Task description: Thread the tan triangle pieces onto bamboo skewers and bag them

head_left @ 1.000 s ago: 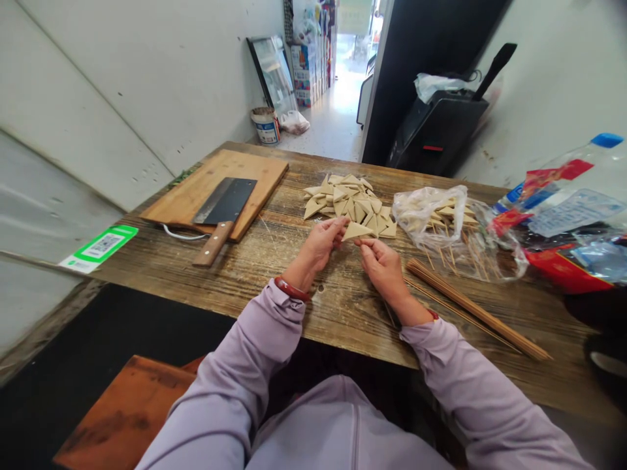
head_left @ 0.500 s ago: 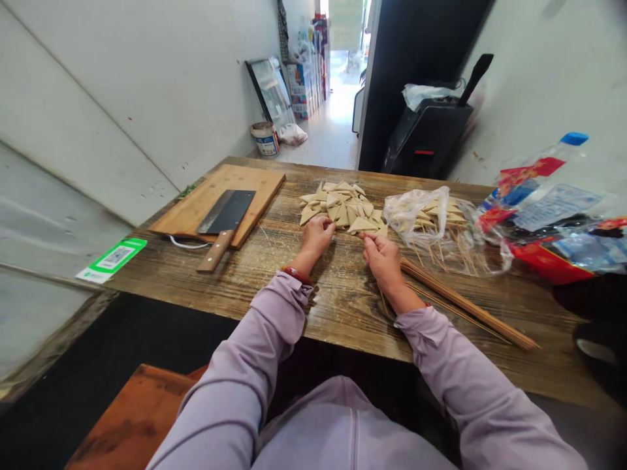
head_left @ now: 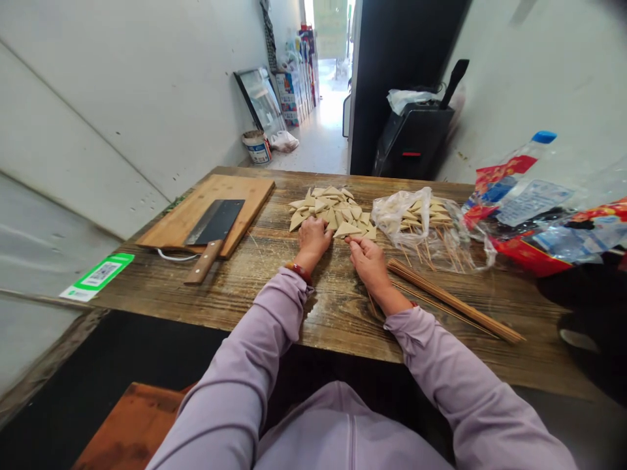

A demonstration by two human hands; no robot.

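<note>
A pile of tan triangular pieces (head_left: 328,201) lies on the wooden table (head_left: 274,297). My left hand (head_left: 312,239) rests at the pile's near edge with its fingers curled down onto the pieces; what they grip is hidden. My right hand (head_left: 368,258) is just to its right. It pinches a thin bamboo skewer (head_left: 373,305) that runs back under the wrist. One triangular piece (head_left: 347,230) sits at the skewer's tip, right by the fingertips.
A clear plastic bag (head_left: 399,210) with skewered pieces lies right of the pile. A bundle of bamboo skewers (head_left: 455,304) lies near my right forearm. A cleaver (head_left: 213,225) rests on a cutting board (head_left: 235,189) at the left. Bottles and packets (head_left: 519,179) crowd the right edge.
The left hand let go of the triangle it held with the right hand and moved forward to the pile. The right hand kept the skewer with the piece on it.
</note>
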